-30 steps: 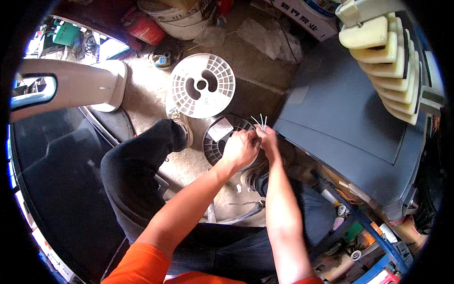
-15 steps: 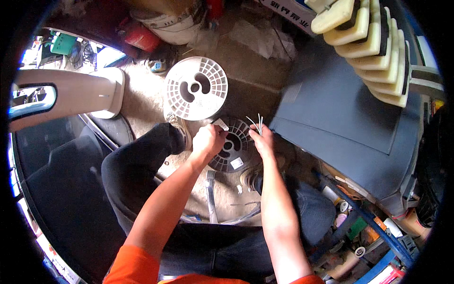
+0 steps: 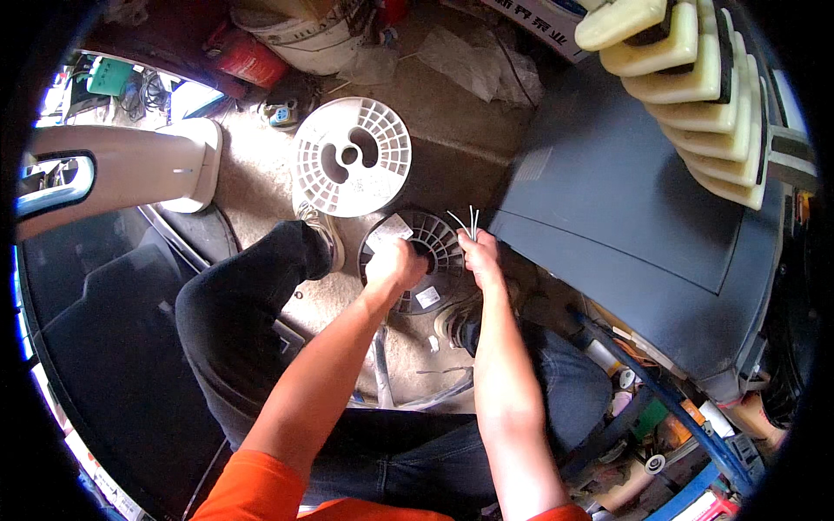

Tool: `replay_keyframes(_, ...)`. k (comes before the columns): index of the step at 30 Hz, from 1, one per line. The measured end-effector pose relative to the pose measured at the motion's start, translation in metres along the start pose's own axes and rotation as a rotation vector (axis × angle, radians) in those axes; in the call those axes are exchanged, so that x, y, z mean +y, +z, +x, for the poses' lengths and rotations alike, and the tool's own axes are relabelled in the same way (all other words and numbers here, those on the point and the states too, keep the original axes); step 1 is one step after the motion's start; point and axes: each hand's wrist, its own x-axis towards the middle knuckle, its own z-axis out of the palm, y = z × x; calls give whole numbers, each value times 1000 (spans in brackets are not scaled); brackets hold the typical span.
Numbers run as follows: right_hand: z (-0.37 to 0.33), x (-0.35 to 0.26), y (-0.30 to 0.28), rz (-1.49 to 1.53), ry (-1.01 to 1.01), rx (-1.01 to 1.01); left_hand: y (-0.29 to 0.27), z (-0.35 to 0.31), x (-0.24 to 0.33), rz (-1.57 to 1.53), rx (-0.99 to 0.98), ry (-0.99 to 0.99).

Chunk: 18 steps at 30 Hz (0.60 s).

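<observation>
A dark plastic spool with a slotted flange lies flat in front of me, between my feet. My left hand is over its left half, fingers curled down near the hub; whatever they grip is hidden. One white label shows just beyond that hand, and another label sits on the spool's near side. At the spool's right edge, my right hand is closed around several thin white strands, whose free ends fan out above the fingers. A white spool lies just beyond the dark one.
On the right stands a large dark grey cabinet, with a stack of cream-coloured pads overhanging it. A beige upright appliance is at left. Farther back are a white bucket and a red container. Clutter surrounds a blue rail at lower right.
My left hand has moved down toward the hub of the dark spool, uncovering more of the white label. The right hand still holds the strands. The whole view has shifted slightly.
</observation>
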Motion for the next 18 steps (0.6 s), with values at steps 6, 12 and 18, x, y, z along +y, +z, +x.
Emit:
replay_keyframes(6,-4,-14,-6,-85,53,-11,9,0,-32,-188,191,-12)
replay_keyframes(12,-4,-12,-5,-56,86,-40,19,8,-33,-686,204,-47)
replay_keyframes(18,0,-24,-10,45,279,-203,28,3,-20,-984,202,-64)
